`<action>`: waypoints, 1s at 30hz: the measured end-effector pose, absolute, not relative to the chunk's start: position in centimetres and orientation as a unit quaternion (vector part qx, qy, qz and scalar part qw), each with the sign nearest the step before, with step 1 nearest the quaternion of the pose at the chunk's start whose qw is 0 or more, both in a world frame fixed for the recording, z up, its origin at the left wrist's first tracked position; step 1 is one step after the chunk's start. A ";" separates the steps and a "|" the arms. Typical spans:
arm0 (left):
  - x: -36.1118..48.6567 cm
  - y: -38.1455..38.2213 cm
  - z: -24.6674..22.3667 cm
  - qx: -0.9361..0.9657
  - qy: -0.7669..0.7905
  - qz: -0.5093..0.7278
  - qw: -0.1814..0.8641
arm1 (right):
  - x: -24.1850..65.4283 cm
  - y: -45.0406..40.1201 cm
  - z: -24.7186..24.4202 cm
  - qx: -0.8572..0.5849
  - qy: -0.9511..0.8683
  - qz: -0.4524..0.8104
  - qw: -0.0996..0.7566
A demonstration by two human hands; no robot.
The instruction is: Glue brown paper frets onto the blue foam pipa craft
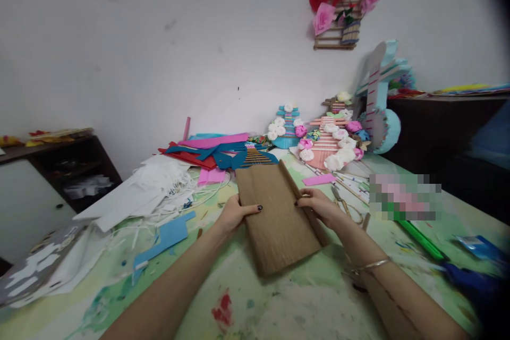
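Observation:
A wide piece of brown crepe paper (274,218), its right edge folded or rolled over, is held above the paint-stained table (303,308). On its left edge my left hand (238,213) is closed, the thumb lying on top and the fingers hidden underneath. My right hand (316,204) pinches the folded right edge between thumb and fingers. Just beyond the right hand lie scissors (343,204) with pale handles. A blue paper cutout (171,236) rests to the left of my left forearm.
White sheets and shreds (139,186) pile up at the left. Coloured paper strips (215,141) and flower-decorated crafts (330,141) line the back by the wall. A green tool (422,239) and a blue packet (480,248) lie at the right.

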State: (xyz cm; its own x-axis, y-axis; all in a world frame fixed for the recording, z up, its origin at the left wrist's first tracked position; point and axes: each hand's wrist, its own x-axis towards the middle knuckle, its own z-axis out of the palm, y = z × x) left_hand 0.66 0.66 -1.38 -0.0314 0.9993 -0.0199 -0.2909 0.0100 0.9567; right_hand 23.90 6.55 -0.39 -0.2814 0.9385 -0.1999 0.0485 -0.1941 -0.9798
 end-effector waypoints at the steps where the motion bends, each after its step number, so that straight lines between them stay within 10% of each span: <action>1: 0.7 0.6 -1.3 0.414 0.429 0.562 0.573 | 24.2 6.8 -0.5 -0.493 -0.515 0.599 0.363; 30: -0.8 1.0 -1.5 0.456 0.461 0.503 0.572 | 27.2 10.5 -2.8 -0.649 -0.640 0.280 0.301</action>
